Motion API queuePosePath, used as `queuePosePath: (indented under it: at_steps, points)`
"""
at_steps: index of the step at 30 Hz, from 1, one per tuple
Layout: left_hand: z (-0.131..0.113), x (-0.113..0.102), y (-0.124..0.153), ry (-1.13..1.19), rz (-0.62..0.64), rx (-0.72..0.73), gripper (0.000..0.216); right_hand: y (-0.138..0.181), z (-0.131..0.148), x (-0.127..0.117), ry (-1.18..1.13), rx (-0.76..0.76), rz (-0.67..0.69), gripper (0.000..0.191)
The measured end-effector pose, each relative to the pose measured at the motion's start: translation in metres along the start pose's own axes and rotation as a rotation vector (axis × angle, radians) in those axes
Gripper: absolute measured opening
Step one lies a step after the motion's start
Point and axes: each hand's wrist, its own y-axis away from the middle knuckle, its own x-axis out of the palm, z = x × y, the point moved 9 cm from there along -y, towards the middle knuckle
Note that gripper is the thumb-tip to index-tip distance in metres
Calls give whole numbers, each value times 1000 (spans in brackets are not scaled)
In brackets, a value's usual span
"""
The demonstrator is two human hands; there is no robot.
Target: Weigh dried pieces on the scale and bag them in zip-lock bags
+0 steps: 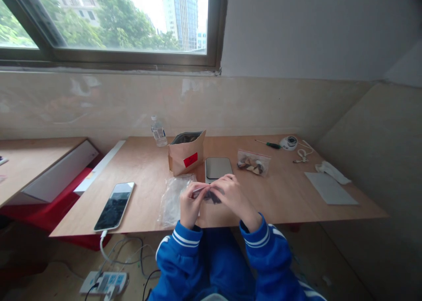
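Observation:
My left hand (pixel 189 203) and my right hand (pixel 231 194) meet over the near edge of the wooden table (pixel 283 195). Both pinch the top of a small clear bag (pixel 207 195) with dark pieces inside, fingers pressed together along its upper strip. A pile of empty clear bags (pixel 173 197) lies just left of my left hand. Behind my hands sits a small grey scale (pixel 218 167), and behind that an open brown paper pouch (pixel 187 153) with a red label.
A filled clear bag (pixel 253 163) lies right of the scale. A phone (pixel 114 205) on a cable rests at left, a water bottle (pixel 158 131) at the back. A screwdriver (pixel 268 144), round device (pixel 289 142), grey sheet (pixel 330 188) sit at right. A power strip (pixel 103 283) is on the floor.

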Motion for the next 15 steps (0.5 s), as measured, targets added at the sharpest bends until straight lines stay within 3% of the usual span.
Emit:
queuePosePath:
  at_steps: [2, 6, 15]
  points:
    - [-3, 1, 1, -35, -23, 37, 15, -5, -1, 6, 68, -13, 52, 17]
    - [-2, 5, 1, -59, -27, 58, 15, -8, -5, 10, 145, -33, 31, 23]
    - [10, -2, 1, -36, -54, 10, 16, 1, -10, 10, -13, -74, -14, 23]
